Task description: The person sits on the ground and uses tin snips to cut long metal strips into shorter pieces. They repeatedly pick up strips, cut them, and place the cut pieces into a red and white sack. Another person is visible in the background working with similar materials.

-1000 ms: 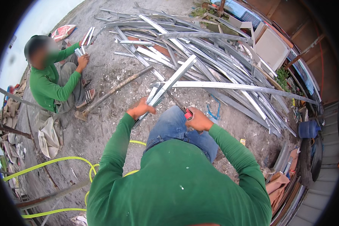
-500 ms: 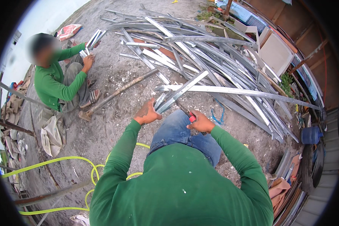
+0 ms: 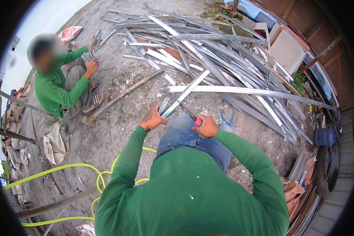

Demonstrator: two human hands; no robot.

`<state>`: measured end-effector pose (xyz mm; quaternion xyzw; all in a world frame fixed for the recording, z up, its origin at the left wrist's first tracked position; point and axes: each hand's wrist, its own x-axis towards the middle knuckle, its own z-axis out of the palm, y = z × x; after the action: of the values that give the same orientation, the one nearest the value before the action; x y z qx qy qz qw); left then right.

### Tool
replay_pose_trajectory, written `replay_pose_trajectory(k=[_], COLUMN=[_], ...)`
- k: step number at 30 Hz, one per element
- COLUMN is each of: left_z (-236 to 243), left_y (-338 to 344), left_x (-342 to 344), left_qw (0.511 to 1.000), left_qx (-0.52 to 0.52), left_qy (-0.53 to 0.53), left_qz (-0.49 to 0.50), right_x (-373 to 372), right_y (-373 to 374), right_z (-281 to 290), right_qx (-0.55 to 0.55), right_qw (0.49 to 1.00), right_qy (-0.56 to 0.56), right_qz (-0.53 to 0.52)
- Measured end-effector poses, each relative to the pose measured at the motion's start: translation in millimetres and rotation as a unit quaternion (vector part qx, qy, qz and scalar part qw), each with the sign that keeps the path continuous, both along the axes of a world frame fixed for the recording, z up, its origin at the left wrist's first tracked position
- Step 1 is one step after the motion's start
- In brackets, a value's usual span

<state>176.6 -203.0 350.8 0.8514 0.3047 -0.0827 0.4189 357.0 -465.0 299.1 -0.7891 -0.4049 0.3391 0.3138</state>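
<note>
My left hand [image 3: 153, 118] grips the near end of a silvery metal channel [image 3: 190, 89], thumb and fingers around its edges. A shorter strip [image 3: 164, 105] of the same metal lies alongside by the fingers. The channel slants up and away to the right, crossing a long metal strip [image 3: 240, 91]. In my right hand [image 3: 208, 127], closed over my thigh, is a red-handled tool [image 3: 198, 122]. Its dark shaft points at the channel's underside; the tip is hard to make out.
A big heap of metal channels [image 3: 224, 67] spreads ahead and right. A long wooden-handled tool [image 3: 124, 95] lies left of centre. At left a co-worker [image 3: 61, 84] squats, holding metal pieces. A yellow-green hose [image 3: 67, 166] loops at lower left; a blue water jug [image 3: 325, 138] stands right.
The view has shifted slightly. My hands keep their holds, with the red-handled tool and channel nearly in place. The co-worker's metal pieces have turned and spread further apart.
</note>
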Motion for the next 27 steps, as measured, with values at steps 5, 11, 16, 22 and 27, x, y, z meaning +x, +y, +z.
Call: replay_pose_trajectory(k=[5,11,16,22,27], left_z=[-13,-43,-39,28,37], left_y=[5,6,3,-21,-40], left_x=[4,-15,-17,-5,9], left_qw=[0.997,0.997,0.979,0.977,0.925], left_qx=[-0.058,-0.059,-0.102,0.141,0.279], left_qy=[0.007,0.011,-0.132,-0.141,-0.259], left_qz=[0.047,0.055,0.121,0.080,0.019], right_x=[14,13,-26,5,23], right_y=[7,-4,-27,-9,35], right_z=[-23,-9,-17,47,148], right_qx=[-0.025,-0.235,-0.240,0.076,0.387], right_qw=[0.997,0.922,0.959,0.972,0.843], right_qy=[0.070,0.296,0.097,0.216,0.307], right_qz=[-0.001,0.079,0.119,-0.055,-0.213])
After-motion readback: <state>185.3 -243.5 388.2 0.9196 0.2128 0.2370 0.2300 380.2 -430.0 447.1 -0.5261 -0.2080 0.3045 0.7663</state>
